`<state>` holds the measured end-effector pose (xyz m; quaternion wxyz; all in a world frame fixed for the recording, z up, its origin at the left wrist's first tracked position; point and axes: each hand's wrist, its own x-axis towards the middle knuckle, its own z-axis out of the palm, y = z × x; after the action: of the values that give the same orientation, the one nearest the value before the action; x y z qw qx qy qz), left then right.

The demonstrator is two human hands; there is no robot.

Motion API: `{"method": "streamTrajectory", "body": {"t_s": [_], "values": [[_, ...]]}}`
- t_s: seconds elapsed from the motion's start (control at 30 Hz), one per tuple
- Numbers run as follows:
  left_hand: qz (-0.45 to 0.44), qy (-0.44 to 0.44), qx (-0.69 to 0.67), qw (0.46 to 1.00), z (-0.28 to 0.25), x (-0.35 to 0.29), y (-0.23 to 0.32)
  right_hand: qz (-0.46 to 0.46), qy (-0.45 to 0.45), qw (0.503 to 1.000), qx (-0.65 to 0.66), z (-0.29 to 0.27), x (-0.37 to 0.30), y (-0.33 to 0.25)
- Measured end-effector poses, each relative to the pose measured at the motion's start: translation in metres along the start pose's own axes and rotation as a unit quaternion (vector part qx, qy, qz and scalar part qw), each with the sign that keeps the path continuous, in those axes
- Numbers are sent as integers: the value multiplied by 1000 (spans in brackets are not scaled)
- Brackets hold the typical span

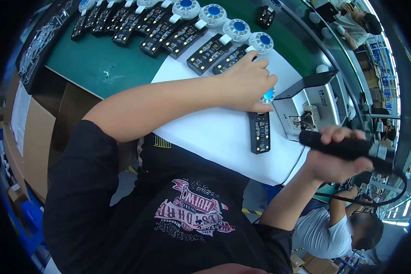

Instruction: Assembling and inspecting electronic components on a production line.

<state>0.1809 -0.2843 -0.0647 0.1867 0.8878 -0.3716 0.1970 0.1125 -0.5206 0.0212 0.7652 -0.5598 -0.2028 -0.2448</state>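
Note:
My left hand is closed around a small round white disc with a blue centre, its fingers curled over the top and its thumb along the lower side. Just below that thumb a black circuit-board module with small yellow-white squares lies on white paper; the hand hides where disc and module meet. Off to the right, my right hand grips a black corded electric screwdriver, held roughly level above the table edge. This hand is slightly blurred.
Several similar black modules with white discs stand in a row along the far side. A silver screw feeder box sits to the right. At the far left is a black tray of clear parts. Other people work at the right.

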Motion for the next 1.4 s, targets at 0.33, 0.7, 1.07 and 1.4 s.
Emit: {"method": "streamTrajectory", "body": {"t_s": [0.33, 0.7, 1.07, 1.4], "values": [[-14, 10, 4, 1000, 5, -1, 0, 37, -65, 997, 0, 21, -60, -11], [-23, -9, 22, 999, 3, 2, 4, 33, -111, 993, 18, 32, -70, -5], [26, 136, 59, 989, -64, 16, -8, 29, 95, 993, 56, -59, -71, -43], [-415, -39, 126, 900, -47, 161, -177, 24, 141, 986, -84, -66, -98, -26]]}}
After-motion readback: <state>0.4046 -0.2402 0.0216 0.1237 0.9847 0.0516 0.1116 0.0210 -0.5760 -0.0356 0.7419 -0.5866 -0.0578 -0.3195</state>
